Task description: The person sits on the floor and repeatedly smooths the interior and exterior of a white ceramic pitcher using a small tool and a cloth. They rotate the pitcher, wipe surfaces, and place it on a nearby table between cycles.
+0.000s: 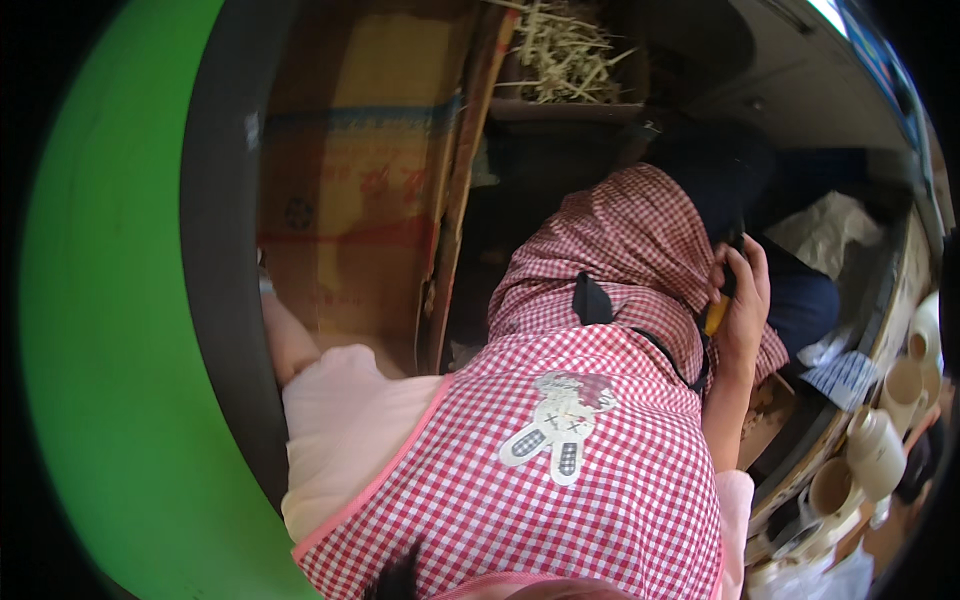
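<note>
My right hand (745,305) rests over my lap at the right, fingers curled round a small tool with a yellow handle (715,316). A dark part of the tool shows above my fingers; its exact kind is hidden by the hand. My left forearm (287,335) reaches out to the left, and the hand is out of sight behind the dark edge of the green surface (100,300). A red-and-white checked apron (620,430) with a rabbit patch covers my front and lap.
A large open cardboard box (350,260) stands at the left, beside my knees. Farther off, a container holds many thin pale sticks (570,55). Along the right, a ledge carries several cream cup-like and bottle-like pieces (875,455) and a clear plastic bag (830,580).
</note>
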The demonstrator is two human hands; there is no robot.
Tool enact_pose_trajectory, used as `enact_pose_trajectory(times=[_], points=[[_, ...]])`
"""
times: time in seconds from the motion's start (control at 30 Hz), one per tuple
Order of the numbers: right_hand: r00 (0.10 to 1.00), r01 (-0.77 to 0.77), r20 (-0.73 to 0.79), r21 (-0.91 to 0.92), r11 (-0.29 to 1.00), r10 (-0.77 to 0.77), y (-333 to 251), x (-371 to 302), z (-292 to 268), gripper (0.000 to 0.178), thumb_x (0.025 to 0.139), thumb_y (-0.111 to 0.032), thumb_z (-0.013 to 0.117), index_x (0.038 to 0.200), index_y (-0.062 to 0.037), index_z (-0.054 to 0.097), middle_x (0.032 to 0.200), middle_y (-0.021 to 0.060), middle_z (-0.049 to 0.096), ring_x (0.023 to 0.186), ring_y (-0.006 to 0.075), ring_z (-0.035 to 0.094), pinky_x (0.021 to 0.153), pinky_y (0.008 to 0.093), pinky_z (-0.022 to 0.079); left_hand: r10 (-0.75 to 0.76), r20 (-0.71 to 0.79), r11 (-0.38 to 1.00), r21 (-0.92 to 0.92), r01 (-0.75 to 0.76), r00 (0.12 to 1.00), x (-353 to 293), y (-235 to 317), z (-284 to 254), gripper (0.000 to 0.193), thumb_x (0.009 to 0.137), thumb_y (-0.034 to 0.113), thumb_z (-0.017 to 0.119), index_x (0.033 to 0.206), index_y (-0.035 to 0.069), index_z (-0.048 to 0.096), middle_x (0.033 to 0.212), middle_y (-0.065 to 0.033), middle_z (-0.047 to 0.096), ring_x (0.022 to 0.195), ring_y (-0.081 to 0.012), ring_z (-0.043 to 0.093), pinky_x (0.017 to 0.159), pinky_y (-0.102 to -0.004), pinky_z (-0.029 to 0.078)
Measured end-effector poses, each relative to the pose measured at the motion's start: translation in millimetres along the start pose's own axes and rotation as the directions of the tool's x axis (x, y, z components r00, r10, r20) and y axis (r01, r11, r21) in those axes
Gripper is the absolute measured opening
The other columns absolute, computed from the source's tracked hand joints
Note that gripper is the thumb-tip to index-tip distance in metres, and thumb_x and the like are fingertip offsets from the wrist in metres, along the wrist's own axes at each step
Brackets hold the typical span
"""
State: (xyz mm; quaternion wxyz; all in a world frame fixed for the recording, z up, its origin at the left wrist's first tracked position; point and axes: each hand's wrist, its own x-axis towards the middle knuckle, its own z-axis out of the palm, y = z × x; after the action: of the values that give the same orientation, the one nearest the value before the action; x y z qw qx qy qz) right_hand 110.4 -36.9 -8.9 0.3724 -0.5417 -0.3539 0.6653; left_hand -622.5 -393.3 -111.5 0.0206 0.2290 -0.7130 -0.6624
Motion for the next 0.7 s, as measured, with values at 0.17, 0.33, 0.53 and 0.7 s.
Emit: enact_pose_trajectory(times=[0.17,0.33,0.53,0.7], points=[[0.998,0.038,0.052,0.070,0.997,-0.042,-18,11,22,0.031,0.109,-0.017,0.054,0.137,-0.0041,0.050,0.093,0.0098,0.069,0.061,0.0105,0.059,0.049,0.0205,0.045,-0.018,0.449,0.926,-0.329,0.184,0.893,-175,8,51,0.046,0.104,0.023,0.059,0.145,0.001,0.054,0.156,-0.0151,0.050,0.142,-0.0300,0.050,0.118,-0.0497,0.043],[0.979,0.189,0.017,0.298,0.936,-0.203,-37,33,6,0.024,0.111,-0.021,0.048,0.130,-0.0073,0.048,0.124,0.0228,0.071,0.053,0.0104,0.055,0.048,0.0218,0.044,-0.238,0.968,0.676,0.222,0.703,-0.077,-438,-39,106,0.055,0.101,0.029,0.065,0.149,0.006,0.049,0.149,-0.0146,0.056,0.133,-0.0292,0.058,0.110,-0.0491,0.051],[0.840,0.387,-0.395,-0.041,0.921,-0.371,-60,9,-69,0.034,0.106,-0.021,0.058,0.132,0.0003,0.055,0.108,0.0087,0.066,0.100,0.0136,0.062,0.087,0.0255,0.051,-0.652,0.541,0.643,0.766,-0.009,-0.532,-624,-29,132,0.070,0.099,0.047,0.067,0.154,0.008,0.047,0.142,-0.0070,0.062,0.124,-0.0190,0.062,0.104,-0.0376,0.053],[0.876,0.372,-0.348,0.045,0.927,-0.334,-64,-23,-60,0.022,0.109,-0.017,0.051,0.125,-0.0017,0.049,0.101,0.0091,0.073,0.089,0.0114,0.069,0.084,0.0267,0.054,-0.210,0.858,0.425,-0.352,-0.834,-0.469,-674,19,163,0.072,0.098,0.044,0.069,0.151,0.000,0.048,0.144,-0.0208,0.061,0.132,-0.0375,0.060,0.110,-0.0439,0.048]])
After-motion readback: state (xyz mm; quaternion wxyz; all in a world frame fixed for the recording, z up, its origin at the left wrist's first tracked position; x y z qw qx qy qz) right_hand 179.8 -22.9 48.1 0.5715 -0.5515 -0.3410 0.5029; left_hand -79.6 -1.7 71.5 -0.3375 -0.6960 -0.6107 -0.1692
